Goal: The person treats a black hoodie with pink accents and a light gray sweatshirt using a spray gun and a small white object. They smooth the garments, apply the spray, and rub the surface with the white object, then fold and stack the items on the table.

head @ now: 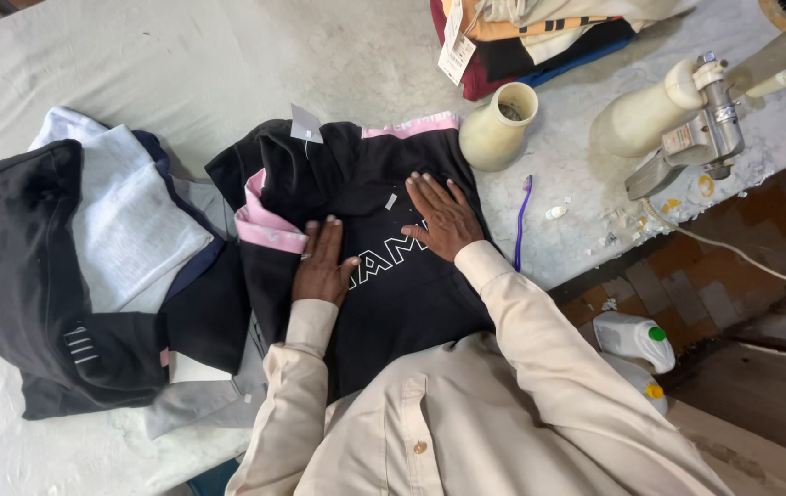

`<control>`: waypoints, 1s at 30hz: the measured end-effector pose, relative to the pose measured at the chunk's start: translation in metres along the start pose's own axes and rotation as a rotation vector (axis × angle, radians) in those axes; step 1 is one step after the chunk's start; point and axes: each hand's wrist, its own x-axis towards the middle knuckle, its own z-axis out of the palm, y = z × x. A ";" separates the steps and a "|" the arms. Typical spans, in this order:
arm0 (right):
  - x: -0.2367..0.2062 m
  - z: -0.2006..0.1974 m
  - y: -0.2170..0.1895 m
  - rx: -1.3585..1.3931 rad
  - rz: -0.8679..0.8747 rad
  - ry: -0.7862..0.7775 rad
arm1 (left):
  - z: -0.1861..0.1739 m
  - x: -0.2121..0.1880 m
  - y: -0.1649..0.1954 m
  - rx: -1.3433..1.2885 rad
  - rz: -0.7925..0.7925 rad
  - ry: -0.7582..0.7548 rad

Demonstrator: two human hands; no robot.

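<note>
A black garment [384, 285] with pink trim and white lettering lies spread on the grey padded table [227, 64]. My left hand [321, 264] rests flat on it, fingers together, beside the pink-edged sleeve [269, 225]. My right hand [443, 216] presses flat on the garment's chest, fingers spread. Neither hand holds anything. A white tag [305, 124] sticks up at the garment's collar.
A heap of black, white and grey clothes [90, 266] lies at the left. A cream jug [498, 127], a purple toothbrush [521, 220], a stack of folded clothes [531, 37] and a steam iron on a cable [687, 138] sit at the right. Plastic bottles [633, 338] stand on the floor.
</note>
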 end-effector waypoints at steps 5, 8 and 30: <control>0.005 -0.003 -0.010 0.065 0.126 0.082 | -0.007 -0.007 -0.023 -0.100 -0.047 0.030; 0.007 -0.003 -0.026 0.036 0.157 0.263 | -0.010 -0.001 -0.013 -0.102 -0.032 0.072; 0.099 0.004 -0.023 0.389 0.471 -0.210 | 0.017 0.126 -0.009 -0.062 0.229 0.141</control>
